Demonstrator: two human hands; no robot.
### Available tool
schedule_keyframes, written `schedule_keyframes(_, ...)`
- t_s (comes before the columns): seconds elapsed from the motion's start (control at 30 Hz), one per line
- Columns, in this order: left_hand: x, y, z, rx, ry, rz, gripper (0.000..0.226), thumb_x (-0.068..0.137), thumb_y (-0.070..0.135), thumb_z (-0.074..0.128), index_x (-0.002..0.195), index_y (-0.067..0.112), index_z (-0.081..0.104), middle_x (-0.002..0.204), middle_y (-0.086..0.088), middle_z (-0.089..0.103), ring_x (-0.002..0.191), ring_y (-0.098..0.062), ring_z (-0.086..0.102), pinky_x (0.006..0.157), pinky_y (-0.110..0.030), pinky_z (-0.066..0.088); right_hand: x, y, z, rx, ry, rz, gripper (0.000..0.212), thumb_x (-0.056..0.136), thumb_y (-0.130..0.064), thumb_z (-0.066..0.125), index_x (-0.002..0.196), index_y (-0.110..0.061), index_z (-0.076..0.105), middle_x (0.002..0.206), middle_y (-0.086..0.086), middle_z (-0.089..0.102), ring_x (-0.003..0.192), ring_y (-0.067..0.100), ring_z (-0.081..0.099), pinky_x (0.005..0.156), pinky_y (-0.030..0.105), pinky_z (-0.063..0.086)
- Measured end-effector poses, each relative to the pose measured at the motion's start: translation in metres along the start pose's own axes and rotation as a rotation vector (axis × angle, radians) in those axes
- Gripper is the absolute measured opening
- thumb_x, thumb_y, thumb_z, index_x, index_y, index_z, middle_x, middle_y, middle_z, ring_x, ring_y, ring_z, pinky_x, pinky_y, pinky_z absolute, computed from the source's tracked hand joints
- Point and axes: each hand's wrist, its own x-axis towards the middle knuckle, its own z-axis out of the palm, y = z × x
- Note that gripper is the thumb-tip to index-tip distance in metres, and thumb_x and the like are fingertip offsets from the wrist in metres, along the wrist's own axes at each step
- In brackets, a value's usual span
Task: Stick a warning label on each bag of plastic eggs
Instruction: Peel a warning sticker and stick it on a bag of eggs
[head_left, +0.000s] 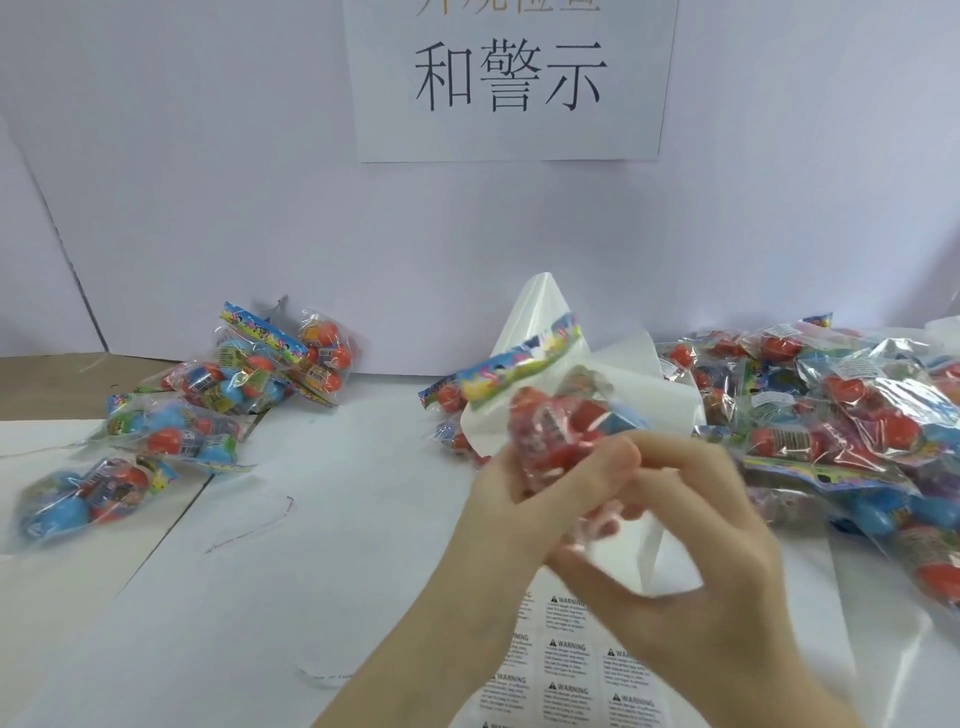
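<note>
White backing paper of the warning-label sheet (566, 670) lies nearest you on the table (322, 545), printed stickers in rows, partly under your wrists. Just above it you hold one bag of plastic eggs (550, 415) off the table: clear crinkled film, red eggs and a bit of blue inside, blurred. Your left hand (524, 499) curls round its lower end from the left; your right hand (691, 525) curls in from the right, fingertips pinching the same end. The bag's long axis tilts up and away, its colourful header strip (524, 364) topmost. Farther off, finished bags (208, 395) lie at left, a heap of bags (841, 415) at right, and a paper sign (511, 78) hangs on the wall.
</note>
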Motion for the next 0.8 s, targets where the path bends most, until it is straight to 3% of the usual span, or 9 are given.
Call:
schedule_keyframes(0.07,0.004,0.001,-0.005,-0.098,0.161,-0.018,0.035,0.055,0.014,0.085,0.088,0.009,0.075,0.089,-0.010,0.074,0.081,-0.018,0.070,0.077,-0.026,0.056,-0.001,-0.002,0.001,0.115,-0.109,0.053,0.033,0.069,-0.030,0.072,0.098,-0.021,0.061,0.112,0.000,0.056,0.094,0.000,0.054,0.080,0.011,0.044)
schedule_keyframes(0.13,0.010,0.002,-0.014,-0.264,0.354,-0.038,0.043,0.046,0.016,0.079,0.086,0.002,0.073,0.082,-0.008,0.074,0.069,-0.014,0.069,0.067,-0.022,0.057,0.000,0.000,0.000,0.161,-0.091,0.139,0.029,0.069,-0.028,0.073,0.095,-0.023,0.064,0.111,0.000,0.057,0.095,0.001,0.056,0.078,0.010,0.044)
schedule_keyframes(0.23,0.013,0.008,-0.025,-0.352,0.517,-0.041,0.023,0.054,0.020,0.070,0.075,0.012,0.074,0.079,-0.001,0.074,0.068,-0.009,0.067,0.069,-0.023,0.053,0.001,0.009,-0.006,0.081,0.011,0.426,0.021,0.070,-0.020,0.080,0.078,-0.028,0.062,0.081,-0.008,0.061,0.071,0.004,0.056,0.062,0.011,0.042)
schedule_keyframes(0.3,0.013,0.013,-0.029,-0.314,0.543,-0.091,0.006,0.064,0.023,0.070,0.062,0.019,0.074,0.077,0.004,0.073,0.069,-0.007,0.064,0.072,-0.025,0.042,0.001,0.018,-0.009,-0.093,-0.150,0.704,0.027,0.072,-0.030,0.078,0.074,-0.029,0.051,0.062,-0.008,0.058,0.060,0.004,0.053,0.056,0.013,0.037)
schedule_keyframes(0.4,0.013,0.013,-0.034,-0.236,0.487,-0.168,0.008,0.062,0.026,0.068,0.056,0.026,0.074,0.074,0.008,0.072,0.065,-0.003,0.064,0.074,-0.028,0.037,-0.006,0.025,-0.010,-0.300,-0.458,0.833,0.047,0.066,-0.058,0.069,0.079,-0.030,0.034,0.072,-0.010,0.055,0.068,-0.001,0.050,0.055,0.014,0.032)
schedule_keyframes(0.5,0.011,0.012,-0.032,-0.207,0.376,-0.188,0.011,0.055,0.026,0.067,0.061,0.024,0.076,0.078,0.004,0.074,0.067,-0.006,0.069,0.077,-0.029,0.045,-0.007,0.022,-0.009,-0.305,-0.618,0.876,0.063,0.055,-0.070,0.067,0.084,-0.033,0.025,0.084,-0.014,0.050,0.076,-0.005,0.047,0.055,0.012,0.031)
schedule_keyframes(0.6,0.010,0.011,-0.034,-0.197,0.312,-0.191,0.012,0.057,0.023,0.066,0.062,0.021,0.077,0.078,0.001,0.074,0.067,-0.008,0.070,0.068,-0.030,0.054,-0.006,0.023,-0.012,-0.295,-0.699,0.900,0.070,0.052,-0.065,0.074,0.087,-0.033,0.022,0.088,-0.015,0.048,0.082,-0.002,0.046,0.057,0.011,0.031)
schedule_keyframes(0.7,0.010,0.010,-0.038,-0.119,0.225,-0.274,0.025,0.053,0.025,0.068,0.076,0.020,0.078,0.085,-0.003,0.074,0.076,-0.013,0.069,0.089,-0.046,0.048,-0.007,0.024,-0.014,-0.183,-0.764,0.911,0.073,0.051,-0.056,0.082,0.092,-0.039,0.025,0.094,-0.017,0.047,0.088,-0.002,0.043,0.063,0.013,0.034)
schedule_keyframes(0.8,0.009,0.007,-0.038,-0.042,0.111,-0.363,0.052,0.046,0.027,0.073,0.096,0.012,0.075,0.095,-0.009,0.073,0.083,-0.018,0.065,0.087,-0.046,0.050,-0.006,0.021,-0.014,-0.112,-0.819,0.877,0.080,0.052,-0.046,0.086,0.096,-0.044,0.019,0.101,-0.019,0.041,0.092,-0.005,0.040,0.066,0.012,0.036)
